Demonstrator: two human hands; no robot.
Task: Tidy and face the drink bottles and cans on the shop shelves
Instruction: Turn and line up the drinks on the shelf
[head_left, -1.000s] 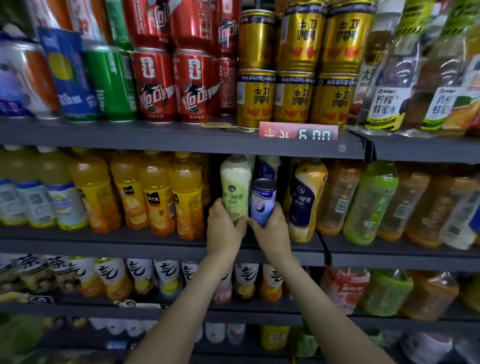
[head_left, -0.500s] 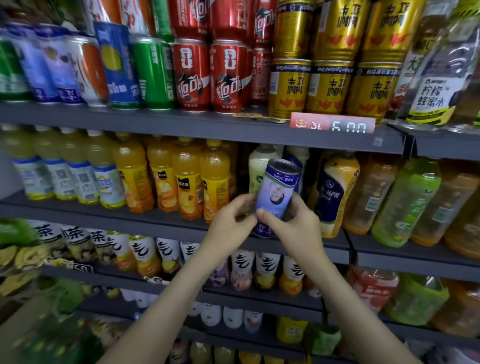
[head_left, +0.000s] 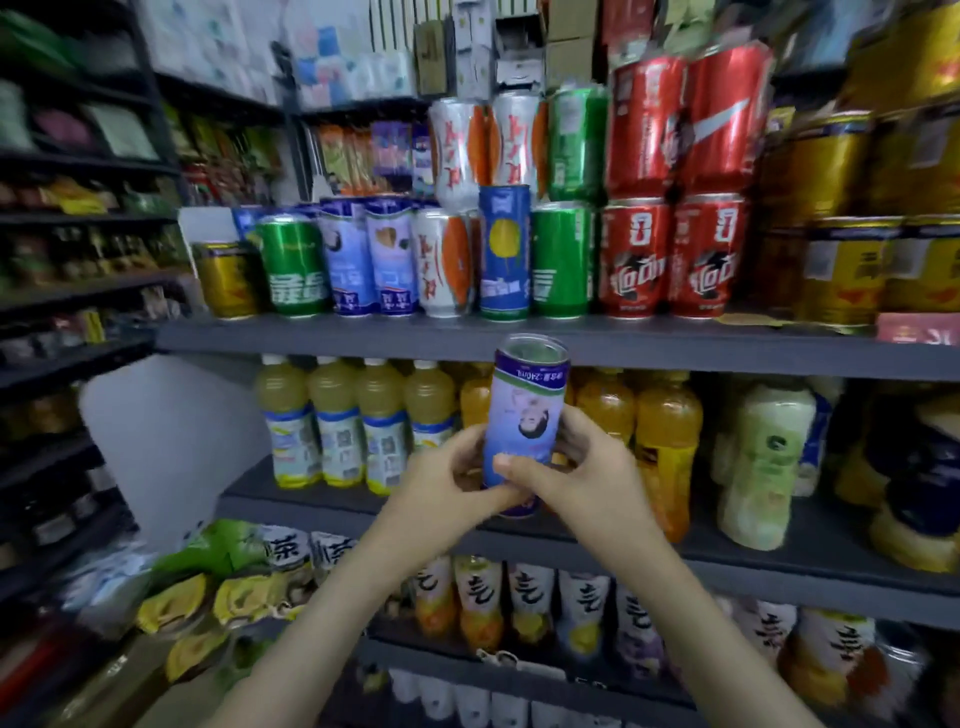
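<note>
A tall blue-and-purple can (head_left: 524, 415) with a face printed upside down on it is held in front of the shelves, just below the can shelf's edge. My left hand (head_left: 454, 480) grips its lower left side. My right hand (head_left: 582, 475) grips the lower right, thumb across the front. On the can shelf (head_left: 363, 335) above stand two matching blue cans (head_left: 369, 260), beside green, white-orange, red and gold cans. Yellow juice bottles (head_left: 332, 421) line the shelf behind the held can.
A tall blue can (head_left: 504, 252) stands among the green and white-orange cans, with more cans stacked on top. Pale green bottles (head_left: 763, 457) stand at the right. Pouch drinks (head_left: 478, 603) fill the lower shelf. Snack shelves run along the left.
The can has come out from between the bottles on the middle shelf and risen toward the can shelf, both hands now round it. The view has swung up and left.
</note>
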